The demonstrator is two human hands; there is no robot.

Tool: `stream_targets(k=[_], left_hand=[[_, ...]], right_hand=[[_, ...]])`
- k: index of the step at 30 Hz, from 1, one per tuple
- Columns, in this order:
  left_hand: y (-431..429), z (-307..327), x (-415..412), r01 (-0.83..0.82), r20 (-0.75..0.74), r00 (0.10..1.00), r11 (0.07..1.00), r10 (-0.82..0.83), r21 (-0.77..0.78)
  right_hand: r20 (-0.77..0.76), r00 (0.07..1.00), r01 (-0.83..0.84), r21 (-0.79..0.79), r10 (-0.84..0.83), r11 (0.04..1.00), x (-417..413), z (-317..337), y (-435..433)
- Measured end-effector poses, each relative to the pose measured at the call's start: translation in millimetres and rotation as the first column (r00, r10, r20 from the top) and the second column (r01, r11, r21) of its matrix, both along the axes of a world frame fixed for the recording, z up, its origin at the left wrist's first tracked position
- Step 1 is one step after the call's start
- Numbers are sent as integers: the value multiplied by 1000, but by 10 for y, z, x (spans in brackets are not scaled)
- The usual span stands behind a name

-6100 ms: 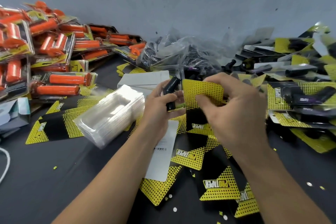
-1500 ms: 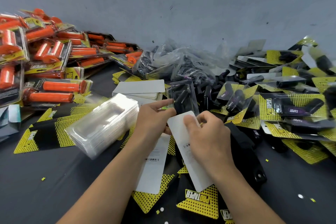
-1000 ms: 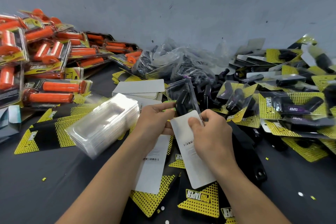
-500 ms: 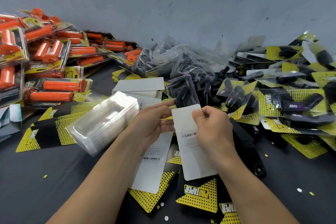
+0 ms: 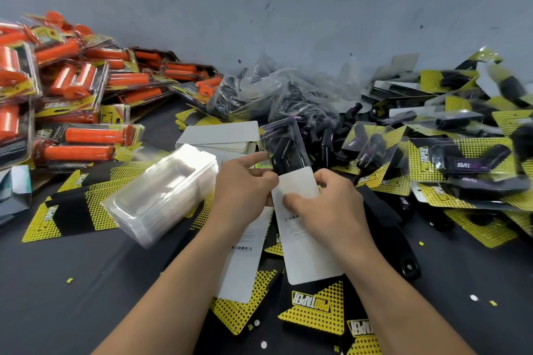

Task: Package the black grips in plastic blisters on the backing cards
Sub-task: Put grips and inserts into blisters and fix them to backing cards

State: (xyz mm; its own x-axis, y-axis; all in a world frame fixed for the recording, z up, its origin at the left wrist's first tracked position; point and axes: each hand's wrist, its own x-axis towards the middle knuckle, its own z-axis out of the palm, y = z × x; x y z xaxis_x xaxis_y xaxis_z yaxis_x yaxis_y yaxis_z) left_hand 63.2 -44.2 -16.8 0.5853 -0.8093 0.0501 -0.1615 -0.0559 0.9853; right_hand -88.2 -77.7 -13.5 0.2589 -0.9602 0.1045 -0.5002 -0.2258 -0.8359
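Centrally, above the tabletop (image 5: 72, 297), pinching a clear blister (image 5: 277, 130) with black grips (image 5: 284, 153) inside, by way of the left hand (image 5: 245, 184), fingers (image 5: 255, 158) curled on its lower left edge. Gripping a white-backed backing card (image 5: 305, 245) with the right hand (image 5: 331, 204), thumb and fingers closed on its top end, just under the blister. Toward the left edge, a stack of empty blisters (image 5: 164, 193); along the right edge, finished black packs (image 5: 461, 164).
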Motion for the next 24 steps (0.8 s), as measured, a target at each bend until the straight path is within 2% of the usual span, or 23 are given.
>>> stream_targets(k=[3, 7, 10, 13, 17, 20, 22, 24], left_hand=[[-6, 13, -9, 2, 3, 1000, 1000, -3, 20], [19, 63, 66, 130, -197, 973, 991, -122, 27], [42, 88, 85, 205, -330, 920, 977, -211, -53], [38, 67, 63, 217, -372, 896, 970, -241, -106], [27, 27, 36, 232, -270, 929, 967, -253, -105], [40, 12, 15, 247, -127, 959, 968, -252, -54], [55, 28, -12, 227, -10, 974, 974, -227, -25], [64, 49, -48, 172, 46, 985, 982, -169, -74]], right_hand=[[14, 1000, 16, 9, -16, 1000, -3, -4, -29], [136, 990, 20, 67, -29, 998, 0, 4, -50], [229, 972, 34, 78, -51, 996, 8, 0, -51], [263, 962, 62, 75, -79, 995, 24, -20, -38], [183, 979, 83, 16, -84, 996, 12, -37, -40], [123, 988, 95, -17, -92, 995, 12, -41, -30], [126, 987, 104, -35, -99, 994, 22, -34, -14], [140, 985, 111, -37, -105, 993, 30, -11, 1]])
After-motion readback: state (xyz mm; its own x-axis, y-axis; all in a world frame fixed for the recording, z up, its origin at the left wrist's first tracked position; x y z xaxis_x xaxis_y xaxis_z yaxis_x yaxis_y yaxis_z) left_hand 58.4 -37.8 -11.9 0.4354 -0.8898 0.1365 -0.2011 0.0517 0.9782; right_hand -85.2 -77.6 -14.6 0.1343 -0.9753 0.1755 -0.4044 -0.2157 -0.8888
